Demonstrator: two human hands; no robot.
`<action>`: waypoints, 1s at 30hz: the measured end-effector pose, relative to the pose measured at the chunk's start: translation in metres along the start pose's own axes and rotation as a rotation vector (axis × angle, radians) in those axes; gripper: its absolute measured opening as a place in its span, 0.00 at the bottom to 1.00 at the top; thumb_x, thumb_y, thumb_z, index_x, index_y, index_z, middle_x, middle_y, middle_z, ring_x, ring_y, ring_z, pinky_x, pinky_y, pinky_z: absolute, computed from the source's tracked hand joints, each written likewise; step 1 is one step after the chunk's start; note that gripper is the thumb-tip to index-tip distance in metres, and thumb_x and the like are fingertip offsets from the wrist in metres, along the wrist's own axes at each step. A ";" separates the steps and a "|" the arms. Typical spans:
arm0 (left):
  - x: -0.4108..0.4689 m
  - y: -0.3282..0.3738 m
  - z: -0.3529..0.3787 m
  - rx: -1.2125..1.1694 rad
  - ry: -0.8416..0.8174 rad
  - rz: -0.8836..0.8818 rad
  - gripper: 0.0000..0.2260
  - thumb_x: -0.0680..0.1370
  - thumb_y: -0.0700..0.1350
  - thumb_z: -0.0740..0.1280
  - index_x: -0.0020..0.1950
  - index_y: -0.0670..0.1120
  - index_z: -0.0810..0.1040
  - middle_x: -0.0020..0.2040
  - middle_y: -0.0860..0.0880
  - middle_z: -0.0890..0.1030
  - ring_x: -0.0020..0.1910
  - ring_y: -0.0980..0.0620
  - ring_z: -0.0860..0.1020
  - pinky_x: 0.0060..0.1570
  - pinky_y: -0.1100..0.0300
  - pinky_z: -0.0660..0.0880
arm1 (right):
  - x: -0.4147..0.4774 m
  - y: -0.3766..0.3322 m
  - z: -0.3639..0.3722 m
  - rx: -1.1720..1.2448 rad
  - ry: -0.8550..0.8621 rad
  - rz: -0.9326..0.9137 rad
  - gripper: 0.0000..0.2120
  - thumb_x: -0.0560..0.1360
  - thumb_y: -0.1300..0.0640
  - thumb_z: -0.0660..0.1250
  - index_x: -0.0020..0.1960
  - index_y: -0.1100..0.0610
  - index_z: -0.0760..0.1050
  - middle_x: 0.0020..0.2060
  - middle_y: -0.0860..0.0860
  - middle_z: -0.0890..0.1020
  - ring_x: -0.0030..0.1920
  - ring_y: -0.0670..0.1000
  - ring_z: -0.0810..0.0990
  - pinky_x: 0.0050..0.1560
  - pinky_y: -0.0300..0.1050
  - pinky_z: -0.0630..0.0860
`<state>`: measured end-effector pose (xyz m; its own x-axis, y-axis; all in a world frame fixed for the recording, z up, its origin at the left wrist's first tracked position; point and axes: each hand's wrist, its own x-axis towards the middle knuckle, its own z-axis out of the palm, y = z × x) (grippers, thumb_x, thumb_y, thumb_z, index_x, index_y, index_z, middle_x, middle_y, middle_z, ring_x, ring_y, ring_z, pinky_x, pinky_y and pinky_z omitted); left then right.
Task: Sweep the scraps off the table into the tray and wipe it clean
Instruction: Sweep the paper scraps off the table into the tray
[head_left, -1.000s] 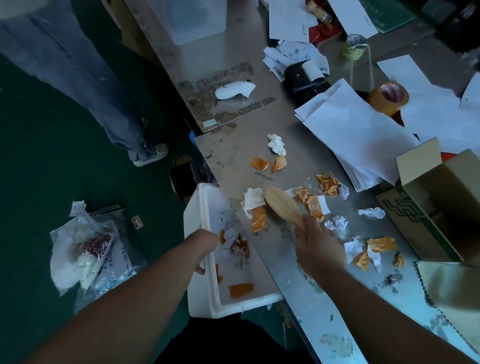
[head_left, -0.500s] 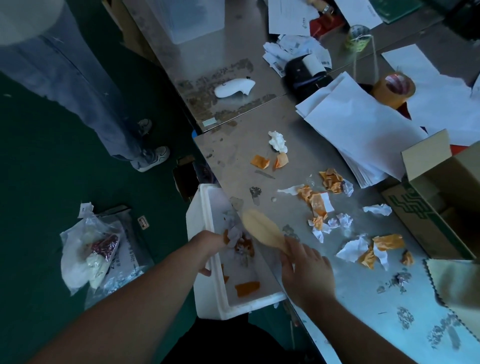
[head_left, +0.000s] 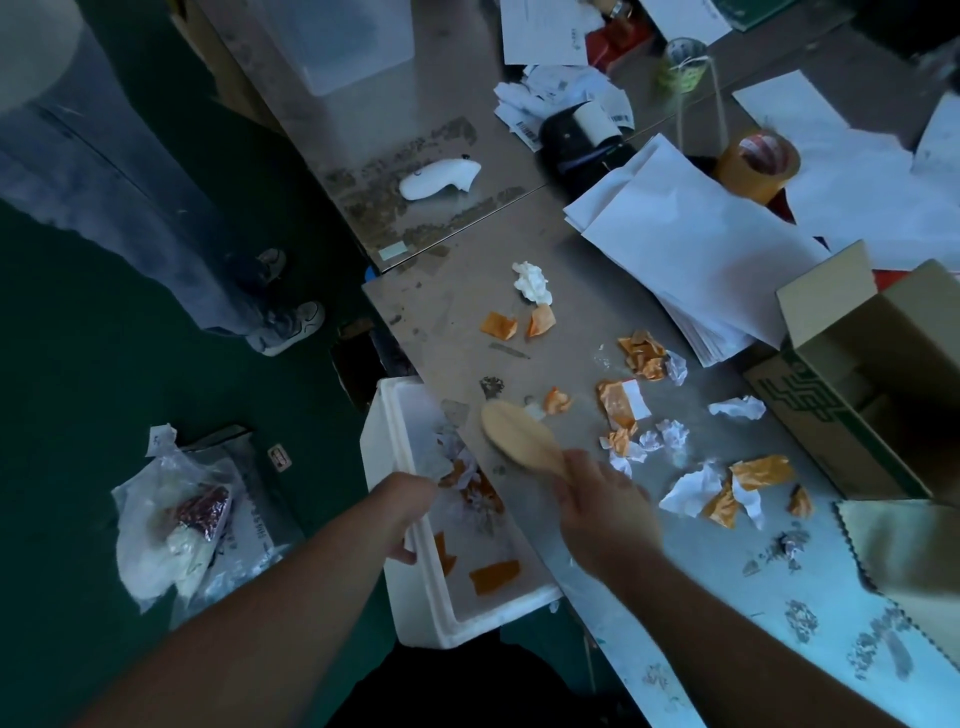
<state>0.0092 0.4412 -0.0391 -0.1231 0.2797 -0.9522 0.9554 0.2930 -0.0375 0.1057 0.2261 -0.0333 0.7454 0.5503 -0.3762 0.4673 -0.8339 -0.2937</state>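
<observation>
- Right hand (head_left: 602, 509) is wrapped around the handle of a wooden brush (head_left: 519, 436), fingers curled over it, so the handle is mostly hidden.
- Brush lies with its long axis on a diagonal, from the hand at the near right to its rounded head at the far left. The head points toward the left edge of the table (head_left: 467, 322) and sits near that edge, wooden back facing up.
- Left hand (head_left: 405, 504) grips the left wall of the white foam tray (head_left: 431, 608), fingers hooked over the rim.
- Tray sits at the table's left edge, its long side running along that edge and its right side tucked under it. Orange and white pieces (head_left: 493, 574) lie inside.
- Scraps (head_left: 623, 405) of orange and white crumpled paper are scattered across the tabletop, to the right of the brush head and beyond it. One small orange bit (head_left: 557, 401) is just beside the head.
- White crumpled wad (head_left: 532, 280) lies farther back, near two orange pieces.
- Cardboard box (head_left: 872, 395) stands open at the right edge, with a stack of white paper (head_left: 691, 244) behind it and a tape roll (head_left: 761, 161) at the far side.
- Yellowish cloth (head_left: 904, 551) with a zigzag edge lies near the box.
</observation>
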 end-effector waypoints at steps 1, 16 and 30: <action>0.001 0.000 0.000 0.007 -0.007 -0.008 0.14 0.81 0.47 0.65 0.57 0.38 0.68 0.52 0.37 0.69 0.56 0.34 0.77 0.43 0.47 0.82 | -0.006 -0.004 0.002 0.019 -0.010 -0.034 0.15 0.81 0.45 0.55 0.66 0.47 0.66 0.53 0.49 0.82 0.50 0.56 0.81 0.54 0.53 0.75; 0.000 -0.005 -0.004 0.000 -0.036 0.070 0.13 0.82 0.45 0.64 0.62 0.40 0.68 0.54 0.39 0.67 0.61 0.36 0.74 0.50 0.45 0.82 | 0.008 0.014 0.003 0.055 0.117 0.180 0.16 0.82 0.46 0.55 0.68 0.50 0.65 0.54 0.54 0.81 0.54 0.60 0.80 0.56 0.59 0.75; 0.005 -0.007 -0.024 -0.070 -0.038 0.135 0.12 0.82 0.45 0.62 0.62 0.42 0.67 0.43 0.42 0.67 0.46 0.39 0.72 0.42 0.45 0.80 | 0.047 -0.016 -0.011 0.113 0.156 -0.016 0.14 0.81 0.44 0.56 0.63 0.48 0.68 0.49 0.53 0.81 0.48 0.59 0.80 0.50 0.59 0.79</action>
<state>-0.0040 0.4624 -0.0365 0.0165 0.2861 -0.9580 0.9413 0.3187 0.1114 0.1382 0.2651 -0.0363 0.8069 0.5429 -0.2328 0.4298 -0.8099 -0.3991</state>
